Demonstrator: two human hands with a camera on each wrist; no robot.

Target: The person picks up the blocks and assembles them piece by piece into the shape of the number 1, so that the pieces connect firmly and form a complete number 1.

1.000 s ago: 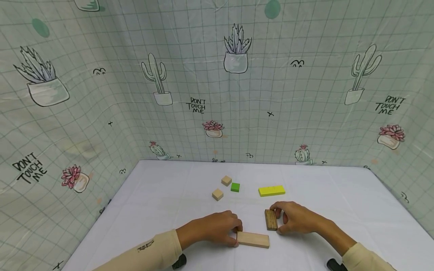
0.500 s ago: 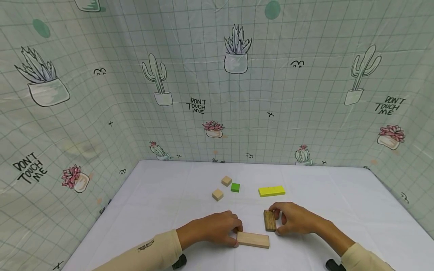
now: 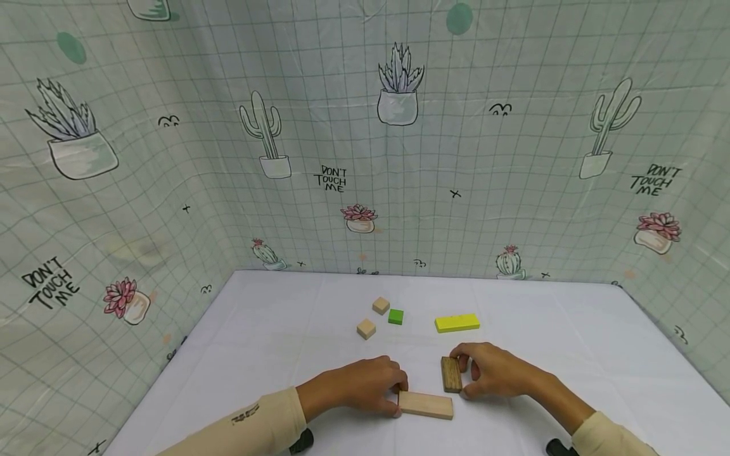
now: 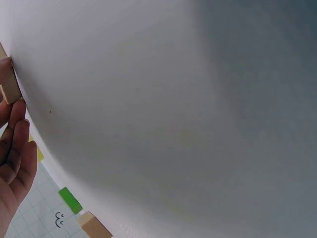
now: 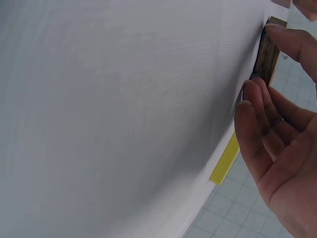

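Observation:
In the head view, my left hand (image 3: 371, 387) pinches the left end of a pale wooden block (image 3: 425, 405) lying flat on the white table. The left wrist view shows the thumb and a finger at that block's end (image 4: 11, 89). To the right and a little farther back, my right hand (image 3: 496, 370) holds a dark brown wooden block (image 3: 451, 374) by its two ends, finger at the far end and thumb at the near one. The right wrist view has this dark block (image 5: 268, 52) between thumb and fingers. A small gap separates the two blocks.
Farther back lie a yellow block (image 3: 457, 323), a small green block (image 3: 396, 316) and two small pale wooden blocks, one behind (image 3: 381, 306) and one nearer (image 3: 366, 329). A patterned cloth (image 3: 445, 228) rises behind the white tabletop (image 3: 274, 335).
My right hand has slid the dark brown block slightly left and nearer to me, closer to the pale block. The left hand and the pale block stay in place.

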